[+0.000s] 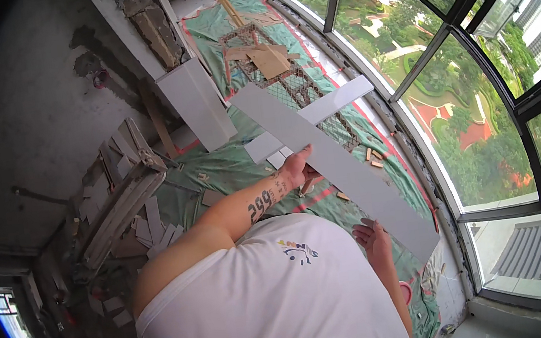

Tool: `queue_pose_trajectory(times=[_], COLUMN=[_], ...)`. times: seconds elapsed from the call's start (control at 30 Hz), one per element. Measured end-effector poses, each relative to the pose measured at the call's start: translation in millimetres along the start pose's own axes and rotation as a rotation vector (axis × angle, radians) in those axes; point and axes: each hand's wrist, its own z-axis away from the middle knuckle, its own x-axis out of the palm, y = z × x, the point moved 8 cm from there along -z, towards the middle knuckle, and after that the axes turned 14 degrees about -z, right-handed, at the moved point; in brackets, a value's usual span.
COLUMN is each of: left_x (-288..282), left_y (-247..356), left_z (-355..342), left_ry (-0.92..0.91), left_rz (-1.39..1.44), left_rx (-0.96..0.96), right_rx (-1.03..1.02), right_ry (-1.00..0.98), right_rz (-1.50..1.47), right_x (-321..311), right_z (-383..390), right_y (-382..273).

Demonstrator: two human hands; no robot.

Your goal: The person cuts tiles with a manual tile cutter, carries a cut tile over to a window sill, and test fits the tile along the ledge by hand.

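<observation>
A long, flat grey board (pixel 358 168) stretches diagonally in front of me, from the upper middle down to the lower right. My left hand (pixel 297 169) is closed on its near long edge, left of the middle, with part of the fingers hidden. Close to the same edge, toward the board's right end, is my right hand (pixel 372 237) with its fingers apart; whether it touches the board I cannot tell. Beneath the grey board, a shorter white board (pixel 340 101) crosses it at an angle on a metal mesh frame (pixel 314 86).
Green sheeting (pixel 221 182) with red tape covers the floor. A pale panel (pixel 195 104) leans at a pillar. Brown cardboard (pixel 270 63) lies on the frame's far part. Offcuts (pixel 153 227) and a worn wooden stand (pixel 121 194) are at left; tall windows (pixel 452 106) line the right.
</observation>
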Motion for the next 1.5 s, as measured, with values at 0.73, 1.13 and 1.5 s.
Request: queue_pose_trajectory(times=[0.73,1.13,1.5], left_x=[-58,-19,-12], left_y=[23,43,0], left_z=[21,16,4], left_ry=[-0.101,-0.12,-0.066], left_rz=[0.037,0.048,0.035], left_rx=[0.016,0.047,-0.108], right_rx=[-0.286,-0.633,-0.594], right_ry=[0.146,0.15,0.183], right_rz=[1.42,1.309,1.247], right_x=[117,87,20], right_z=[-65,-78,-98], right_y=[-65,-75,-61])
